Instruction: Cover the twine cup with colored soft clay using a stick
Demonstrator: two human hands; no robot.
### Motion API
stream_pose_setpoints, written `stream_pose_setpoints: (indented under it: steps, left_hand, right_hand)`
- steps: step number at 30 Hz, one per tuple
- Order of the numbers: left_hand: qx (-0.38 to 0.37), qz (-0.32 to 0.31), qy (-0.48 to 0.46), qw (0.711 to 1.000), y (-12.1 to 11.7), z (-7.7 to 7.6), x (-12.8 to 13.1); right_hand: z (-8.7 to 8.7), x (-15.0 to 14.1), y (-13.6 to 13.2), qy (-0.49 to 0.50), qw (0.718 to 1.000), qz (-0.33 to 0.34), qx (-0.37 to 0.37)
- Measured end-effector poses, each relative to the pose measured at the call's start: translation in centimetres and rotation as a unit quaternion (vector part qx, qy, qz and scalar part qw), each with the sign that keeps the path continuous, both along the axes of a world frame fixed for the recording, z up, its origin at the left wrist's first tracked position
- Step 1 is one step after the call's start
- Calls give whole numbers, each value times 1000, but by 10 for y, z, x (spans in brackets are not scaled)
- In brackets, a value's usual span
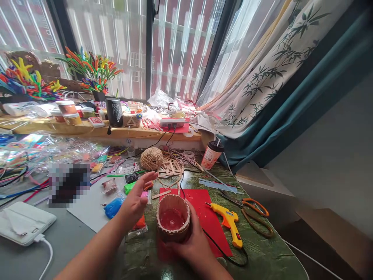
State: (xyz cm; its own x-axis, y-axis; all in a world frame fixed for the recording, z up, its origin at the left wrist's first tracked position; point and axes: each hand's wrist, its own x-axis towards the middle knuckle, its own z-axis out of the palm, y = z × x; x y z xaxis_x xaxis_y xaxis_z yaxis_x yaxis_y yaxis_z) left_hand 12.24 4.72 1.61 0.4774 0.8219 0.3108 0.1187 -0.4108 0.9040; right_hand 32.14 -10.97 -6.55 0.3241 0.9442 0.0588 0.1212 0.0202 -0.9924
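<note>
My right hand (194, 243) is wrapped round a small cup (173, 217) covered in wound twine, red inside, held low over the green table near the front edge. My left hand (136, 200) hovers just left of the cup, fingers stretched out and apart, holding nothing, above small bags of coloured clay (114, 206). A red sheet (204, 217) lies under and right of the cup. A ball of twine (151, 158) and a pile of wooden sticks (171, 168) lie further back.
A yellow glue gun (229, 221) with a black cord lies right of the cup, orange-handled scissors (252, 212) beyond it. A takeaway cup (211, 154) stands at the back. Pipe cleaners and plastic bags crowd the left. A white power bank (23, 221) lies at front left.
</note>
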Motion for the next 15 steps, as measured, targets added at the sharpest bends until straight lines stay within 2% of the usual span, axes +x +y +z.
stream_pose_setpoints:
  steps: [3, 5, 10, 15]
  left_hand:
    - [9, 85, 143, 986, 23, 24, -26]
    - [19, 82, 250, 965, 30, 31, -36]
    - [39, 44, 422, 905, 24, 26, -35]
    - [45, 23, 508, 860, 16, 21, -34]
  right_hand:
    - [-2, -3, 1, -31, 999, -17, -20]
    - [-1, 0, 3, -32, 999, -16, -21]
    - [8, 20, 14, -55, 998, 20, -28]
    - [5, 29, 22, -113, 993, -20, -33]
